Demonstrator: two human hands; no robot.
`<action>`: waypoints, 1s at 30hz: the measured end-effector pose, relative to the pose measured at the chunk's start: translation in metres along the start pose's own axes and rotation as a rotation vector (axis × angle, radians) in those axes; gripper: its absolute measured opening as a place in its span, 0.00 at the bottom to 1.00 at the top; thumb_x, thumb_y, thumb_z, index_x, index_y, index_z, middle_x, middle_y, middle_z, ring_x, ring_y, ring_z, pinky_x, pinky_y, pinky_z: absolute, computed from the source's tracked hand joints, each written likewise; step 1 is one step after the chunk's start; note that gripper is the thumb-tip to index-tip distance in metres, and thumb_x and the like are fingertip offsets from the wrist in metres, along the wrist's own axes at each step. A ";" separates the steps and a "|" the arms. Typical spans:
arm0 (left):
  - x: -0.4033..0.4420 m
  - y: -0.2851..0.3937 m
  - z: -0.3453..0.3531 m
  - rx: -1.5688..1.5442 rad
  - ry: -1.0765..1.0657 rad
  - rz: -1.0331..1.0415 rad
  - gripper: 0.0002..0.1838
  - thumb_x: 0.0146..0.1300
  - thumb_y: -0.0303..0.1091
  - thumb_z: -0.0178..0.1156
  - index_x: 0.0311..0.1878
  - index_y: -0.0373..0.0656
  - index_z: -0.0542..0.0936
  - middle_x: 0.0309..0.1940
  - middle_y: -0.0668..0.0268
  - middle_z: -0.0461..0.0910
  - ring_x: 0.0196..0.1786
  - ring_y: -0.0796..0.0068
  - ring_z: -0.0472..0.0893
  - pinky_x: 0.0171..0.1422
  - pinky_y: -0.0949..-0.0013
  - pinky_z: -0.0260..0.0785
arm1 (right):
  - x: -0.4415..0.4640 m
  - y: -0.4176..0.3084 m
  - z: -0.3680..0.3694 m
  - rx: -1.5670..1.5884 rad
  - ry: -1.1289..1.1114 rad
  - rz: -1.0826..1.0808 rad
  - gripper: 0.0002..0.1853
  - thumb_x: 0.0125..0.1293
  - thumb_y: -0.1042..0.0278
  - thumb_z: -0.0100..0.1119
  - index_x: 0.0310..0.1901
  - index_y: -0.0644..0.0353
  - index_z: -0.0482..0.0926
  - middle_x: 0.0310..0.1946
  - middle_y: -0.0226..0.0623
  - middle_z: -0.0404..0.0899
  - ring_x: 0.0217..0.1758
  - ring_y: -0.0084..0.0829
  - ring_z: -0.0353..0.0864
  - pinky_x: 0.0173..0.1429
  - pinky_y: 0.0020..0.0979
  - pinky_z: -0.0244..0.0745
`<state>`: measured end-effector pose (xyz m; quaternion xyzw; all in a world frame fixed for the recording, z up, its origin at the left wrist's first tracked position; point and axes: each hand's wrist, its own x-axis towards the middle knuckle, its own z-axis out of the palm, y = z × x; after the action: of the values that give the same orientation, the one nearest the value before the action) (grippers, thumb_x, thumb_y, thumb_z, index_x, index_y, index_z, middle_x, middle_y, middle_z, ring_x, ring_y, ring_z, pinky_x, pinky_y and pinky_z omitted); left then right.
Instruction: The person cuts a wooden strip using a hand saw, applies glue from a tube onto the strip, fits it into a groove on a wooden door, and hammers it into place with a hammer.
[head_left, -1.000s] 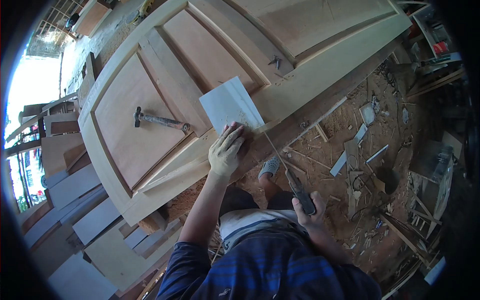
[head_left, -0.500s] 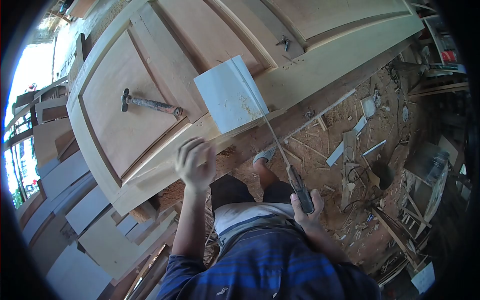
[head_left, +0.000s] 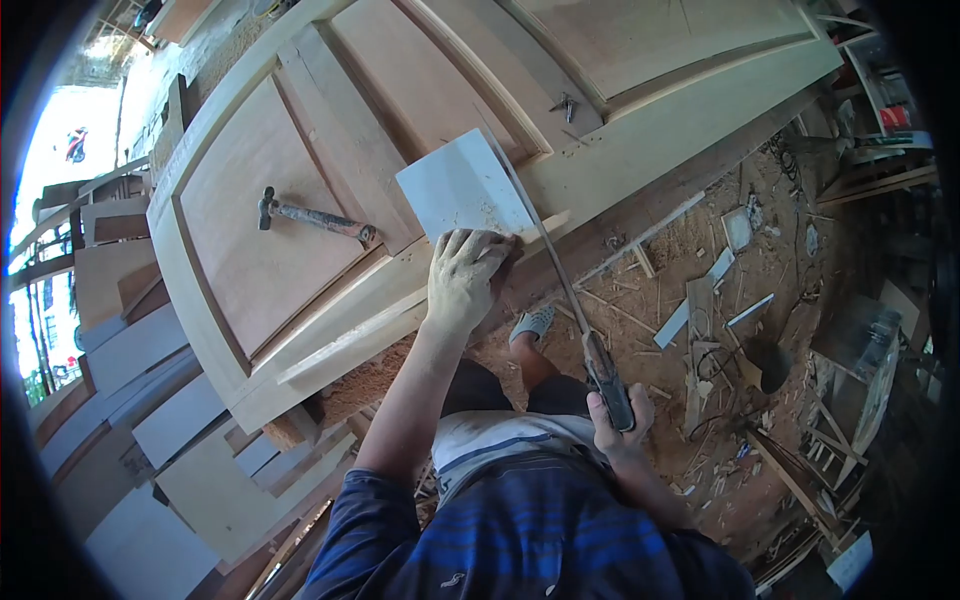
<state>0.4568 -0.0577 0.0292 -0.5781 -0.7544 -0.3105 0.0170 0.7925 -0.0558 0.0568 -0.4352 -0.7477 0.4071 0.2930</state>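
My left hand is bent over the near edge of a white board, its fingers closed round a pale wooden strip at the door's edge. The fingertips are partly hidden. Sawdust lies on the board near the fingers. My right hand grips the dark handle of a handsaw. Its long blade slants up and left, alongside the board's right edge and across the strip. Both lie on a panelled wooden door. To the left, a hammer rests on a door panel.
Small metal pieces lie on the door further back. Stacked boards fill the left side. Offcuts and shavings litter the dirt floor on the right, near a bent sheet and more scrap wood.
My left hand has moved up and right from the air onto the strip and board edge. The strip's left end now shows along the door. The saw stays in my right hand.
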 end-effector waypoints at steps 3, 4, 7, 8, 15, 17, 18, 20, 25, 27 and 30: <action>0.005 0.002 0.007 -0.003 0.007 -0.043 0.07 0.62 0.33 0.81 0.42 0.49 0.93 0.46 0.69 0.88 0.50 0.61 0.85 0.57 0.57 0.75 | 0.003 0.001 -0.005 0.010 -0.014 0.008 0.24 0.67 0.65 0.81 0.29 0.56 0.68 0.21 0.35 0.73 0.21 0.35 0.72 0.29 0.39 0.65; 0.007 0.003 0.007 -0.003 0.006 -0.046 0.07 0.61 0.33 0.81 0.42 0.49 0.93 0.45 0.69 0.87 0.50 0.61 0.85 0.57 0.57 0.75 | 0.004 0.001 -0.006 0.017 -0.030 0.015 0.23 0.67 0.66 0.81 0.29 0.56 0.68 0.21 0.35 0.73 0.21 0.35 0.72 0.29 0.39 0.66; 0.012 0.003 0.009 -0.011 0.039 -0.032 0.08 0.60 0.33 0.82 0.42 0.49 0.93 0.43 0.69 0.86 0.49 0.61 0.85 0.57 0.56 0.74 | 0.011 -0.008 -0.007 0.070 -0.065 0.083 0.22 0.68 0.67 0.80 0.30 0.57 0.69 0.21 0.35 0.73 0.21 0.35 0.73 0.29 0.39 0.67; 0.012 0.003 0.010 -0.014 0.057 -0.024 0.09 0.60 0.33 0.82 0.42 0.49 0.93 0.42 0.69 0.85 0.49 0.61 0.85 0.58 0.56 0.74 | 0.012 -0.007 -0.006 0.072 -0.068 0.073 0.22 0.68 0.67 0.80 0.30 0.57 0.70 0.22 0.35 0.74 0.21 0.35 0.74 0.29 0.38 0.68; 0.010 0.004 0.012 0.009 0.102 -0.005 0.08 0.59 0.33 0.82 0.40 0.49 0.92 0.42 0.68 0.85 0.51 0.61 0.84 0.59 0.54 0.74 | 0.013 -0.006 -0.010 0.047 -0.093 0.037 0.21 0.69 0.67 0.79 0.31 0.57 0.70 0.22 0.35 0.75 0.21 0.34 0.75 0.29 0.39 0.69; 0.009 0.004 0.014 0.015 0.112 -0.003 0.07 0.59 0.33 0.82 0.39 0.49 0.92 0.43 0.68 0.86 0.51 0.61 0.84 0.60 0.54 0.74 | 0.015 -0.006 -0.011 0.037 -0.093 0.022 0.21 0.69 0.67 0.78 0.31 0.57 0.70 0.22 0.35 0.75 0.21 0.34 0.75 0.29 0.39 0.69; 0.009 0.004 0.013 0.011 0.105 -0.016 0.06 0.59 0.33 0.82 0.38 0.49 0.92 0.43 0.68 0.86 0.51 0.61 0.84 0.60 0.54 0.74 | 0.014 -0.005 -0.011 0.031 -0.095 0.022 0.21 0.69 0.67 0.78 0.31 0.57 0.70 0.22 0.35 0.75 0.21 0.34 0.76 0.29 0.39 0.69; 0.010 0.005 0.012 0.001 0.089 -0.040 0.06 0.60 0.32 0.81 0.37 0.49 0.92 0.43 0.68 0.86 0.51 0.61 0.84 0.60 0.54 0.74 | 0.013 -0.005 -0.011 0.044 -0.078 0.047 0.21 0.69 0.67 0.78 0.30 0.57 0.70 0.21 0.35 0.75 0.21 0.35 0.75 0.29 0.39 0.68; 0.009 0.004 0.015 0.003 0.105 -0.061 0.04 0.66 0.37 0.78 0.36 0.51 0.93 0.43 0.68 0.88 0.51 0.61 0.84 0.63 0.56 0.73 | 0.009 -0.001 -0.013 0.021 0.015 0.041 0.20 0.68 0.68 0.78 0.30 0.57 0.71 0.21 0.35 0.76 0.21 0.35 0.76 0.29 0.38 0.68; 0.009 0.004 0.016 -0.003 0.109 -0.060 0.04 0.66 0.38 0.77 0.36 0.51 0.93 0.44 0.68 0.88 0.51 0.61 0.84 0.63 0.56 0.73 | 0.011 -0.004 -0.015 0.067 0.010 0.075 0.20 0.68 0.67 0.79 0.30 0.57 0.71 0.21 0.35 0.76 0.21 0.35 0.76 0.29 0.38 0.69; 0.008 0.004 0.016 -0.002 0.100 -0.068 0.04 0.66 0.38 0.78 0.37 0.51 0.93 0.45 0.68 0.88 0.52 0.61 0.84 0.63 0.56 0.74 | 0.015 -0.007 -0.016 0.082 -0.015 0.068 0.20 0.68 0.66 0.79 0.30 0.57 0.71 0.21 0.35 0.76 0.20 0.35 0.76 0.29 0.38 0.69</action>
<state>0.4632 -0.0423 0.0209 -0.5358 -0.7715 -0.3403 0.0436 0.7953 -0.0385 0.0726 -0.4448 -0.7175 0.4503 0.2908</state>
